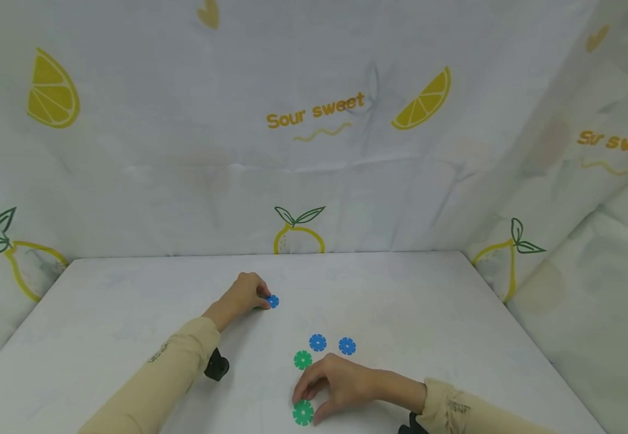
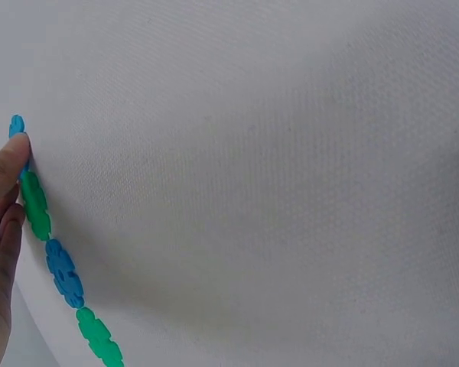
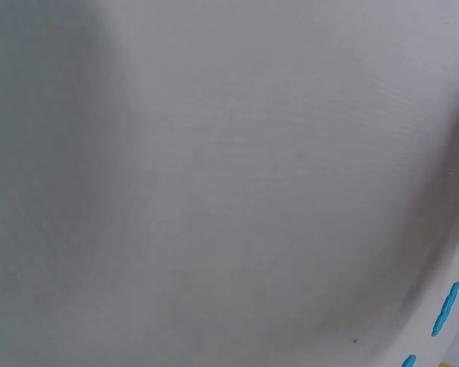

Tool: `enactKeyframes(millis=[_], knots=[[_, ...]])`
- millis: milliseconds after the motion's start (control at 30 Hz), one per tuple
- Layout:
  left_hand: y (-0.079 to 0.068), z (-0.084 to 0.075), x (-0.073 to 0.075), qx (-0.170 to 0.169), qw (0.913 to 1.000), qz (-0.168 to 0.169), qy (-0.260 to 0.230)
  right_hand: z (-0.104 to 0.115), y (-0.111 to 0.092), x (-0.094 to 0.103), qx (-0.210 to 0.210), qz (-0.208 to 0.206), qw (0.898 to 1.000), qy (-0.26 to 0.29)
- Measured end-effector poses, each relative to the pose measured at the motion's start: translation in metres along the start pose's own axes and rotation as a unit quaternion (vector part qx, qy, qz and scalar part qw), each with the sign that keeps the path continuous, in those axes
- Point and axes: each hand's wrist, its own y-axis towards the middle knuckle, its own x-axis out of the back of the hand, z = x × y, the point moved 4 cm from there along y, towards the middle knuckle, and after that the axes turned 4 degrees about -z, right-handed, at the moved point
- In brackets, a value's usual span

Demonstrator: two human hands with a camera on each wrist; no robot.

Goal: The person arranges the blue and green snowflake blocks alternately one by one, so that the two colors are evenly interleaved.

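Note:
My left hand (image 1: pixel 244 293) pinches a blue notched plastic disc (image 1: pixel 273 301) between thumb and fingers, at the far middle of the table. From those fingers, the left wrist view shows a row running down: a green disc (image 2: pixel 35 205), a blue disc (image 2: pixel 64 273) and another green disc (image 2: pixel 99 338). Whether they are joined, I cannot tell. Close to the front edge, my right hand (image 1: pixel 341 383) holds a green notched disc (image 1: pixel 303 413) between curled fingers and thumb. Just beyond it lie a green disc (image 1: pixel 302 360) and two blue discs, one left (image 1: pixel 317 342), one right (image 1: pixel 347 346).
The white table (image 1: pixel 428 301) is backed by a hanging cloth (image 1: pixel 184 181) printed with lemons, which also closes off the sides. A black wrist mount (image 1: pixel 217 365) sits under the left sleeve. Another black mount (image 1: pixel 413 425) shows below the right one.

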Motion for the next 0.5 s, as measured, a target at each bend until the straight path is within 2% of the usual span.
enactKeyframes(millis=[200, 400, 500], knots=[[0.0005, -0.0001, -0.0002, 0.002, 1.0000, 0.004, -0.002, 0.0010, 0.0032, -0.0037, 0.013, 0.017, 0.999, -0.047], [0.0008, 0.0006, -0.0007, 0.011, 0.9999, 0.000, -0.004, 0.0033, 0.0052, -0.0062, 0.046, 0.031, 0.992, -0.115], [0.0012, 0.0011, -0.0011, 0.015, 0.9999, 0.001, -0.001, 0.0042, 0.0040, -0.0063, 0.058, 0.029, 0.989, -0.131]])
